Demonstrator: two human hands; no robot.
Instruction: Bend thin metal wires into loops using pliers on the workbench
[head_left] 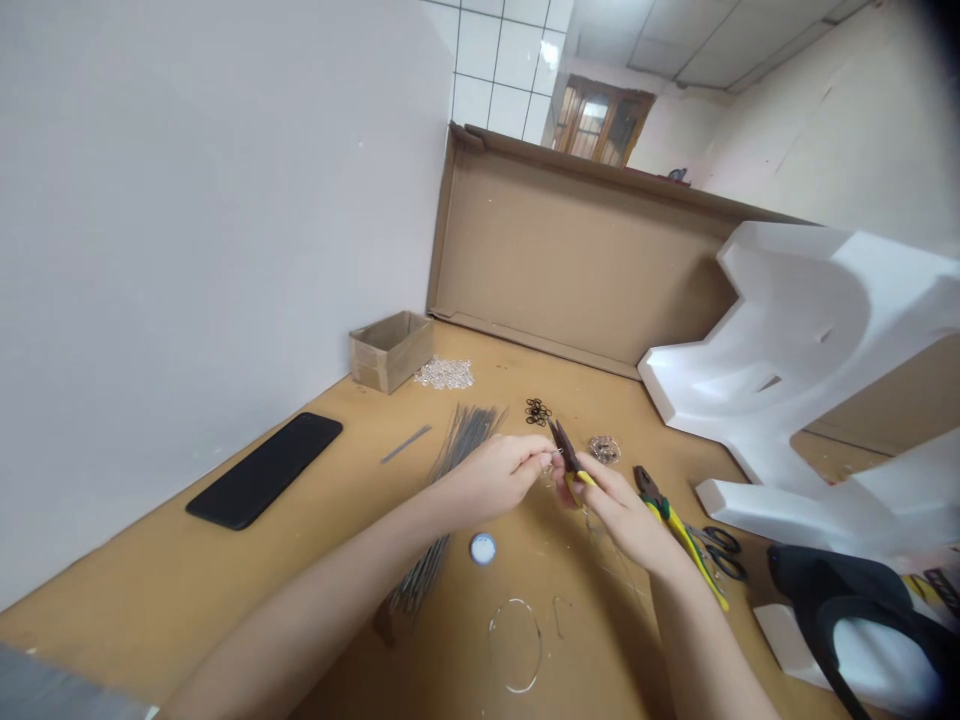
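Note:
My right hand is closed round yellow-handled pliers with dark pointed jaws. Close to those jaws, my left hand pinches a thin piece of wire. The wire is small and partly hidden by the fingers, so its shape is unclear. Beneath my left forearm lies a bundle of straight grey wires. Just beyond the hands sit a pile of black rings and a small coil of wire. Nearer to me are a curved wire loop and a bent wire.
A cardboard box stands beside a pile of clear beads. At left lies a black phone. A blue-and-white round cap is in front. On the right are larger pliers, scissors and white foam.

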